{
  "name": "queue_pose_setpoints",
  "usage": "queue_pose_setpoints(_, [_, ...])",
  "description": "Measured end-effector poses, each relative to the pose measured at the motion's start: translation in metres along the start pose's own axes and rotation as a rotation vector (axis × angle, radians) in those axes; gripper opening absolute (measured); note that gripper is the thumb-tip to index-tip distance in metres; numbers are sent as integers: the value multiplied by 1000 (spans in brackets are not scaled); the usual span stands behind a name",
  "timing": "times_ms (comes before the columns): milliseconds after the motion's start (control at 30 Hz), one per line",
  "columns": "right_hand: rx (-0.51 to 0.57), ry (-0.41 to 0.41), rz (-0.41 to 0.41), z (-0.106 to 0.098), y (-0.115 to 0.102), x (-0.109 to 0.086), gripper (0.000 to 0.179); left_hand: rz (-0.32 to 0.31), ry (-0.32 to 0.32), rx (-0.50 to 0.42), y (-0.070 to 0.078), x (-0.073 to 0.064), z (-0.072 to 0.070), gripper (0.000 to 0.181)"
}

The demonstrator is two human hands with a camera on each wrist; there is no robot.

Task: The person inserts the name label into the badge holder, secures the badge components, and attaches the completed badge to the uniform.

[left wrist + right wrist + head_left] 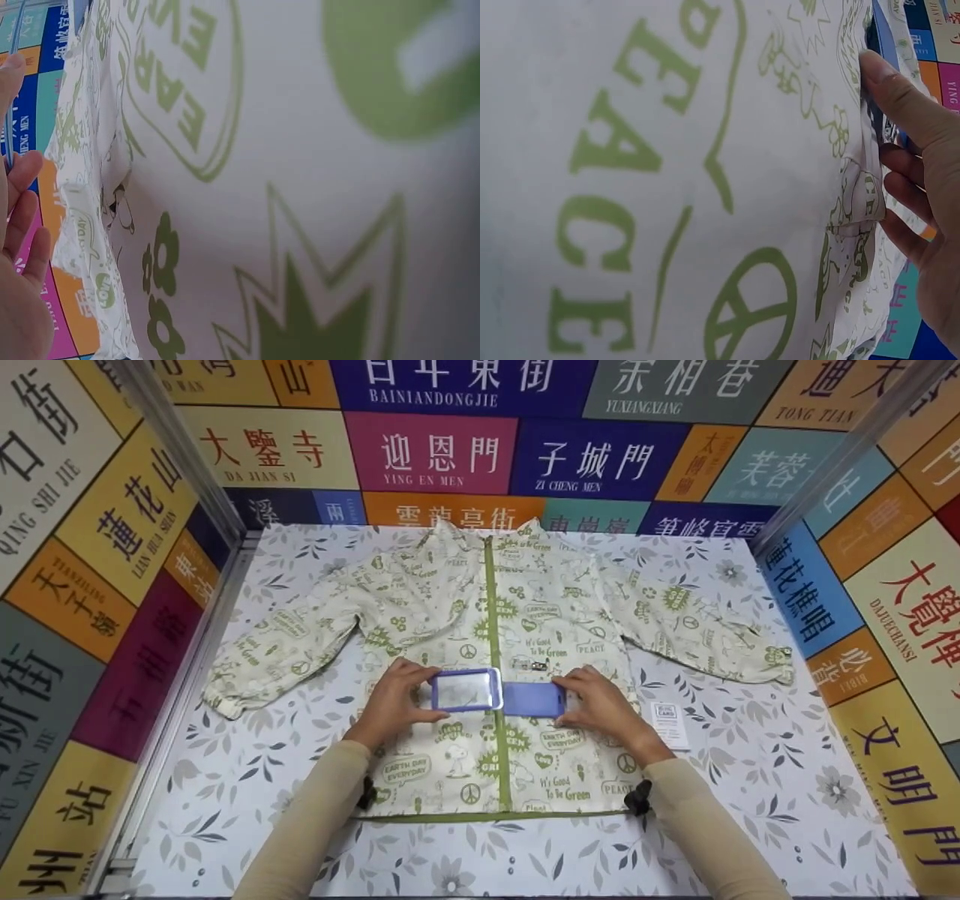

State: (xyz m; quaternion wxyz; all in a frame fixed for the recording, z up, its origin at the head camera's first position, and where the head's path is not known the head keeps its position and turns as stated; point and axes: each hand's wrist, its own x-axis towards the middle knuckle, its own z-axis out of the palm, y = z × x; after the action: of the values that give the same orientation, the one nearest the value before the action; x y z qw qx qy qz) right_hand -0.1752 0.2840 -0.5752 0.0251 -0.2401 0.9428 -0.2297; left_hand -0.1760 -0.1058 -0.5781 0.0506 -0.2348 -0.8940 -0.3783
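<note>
Left hand (pixel 396 697) pinches a clear-windowed frame (pixel 462 691), right hand (pixel 602 706) a blue panel (pixel 532 700), over a printed jacket (pixel 431 622); only the head view shows the white card (pixel 667 726).

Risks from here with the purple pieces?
The left hand and right hand pinch the windowed frame and purple panel only at their outer ends, so either piece might twist or slip onto the jacket. The white card lies close to the right hand, which could nudge it.
</note>
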Motion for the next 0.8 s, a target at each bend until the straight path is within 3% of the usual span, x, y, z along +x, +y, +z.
queue_pose_setpoints(633, [11, -64, -13, -3, -3, 2, 82, -27, -34, -14, 5, 1, 5, 78])
queue_pose_setpoints(800, [15, -105, 25, -4, -4, 4, 84, -39, -41, -26, 7, 0, 6, 76])
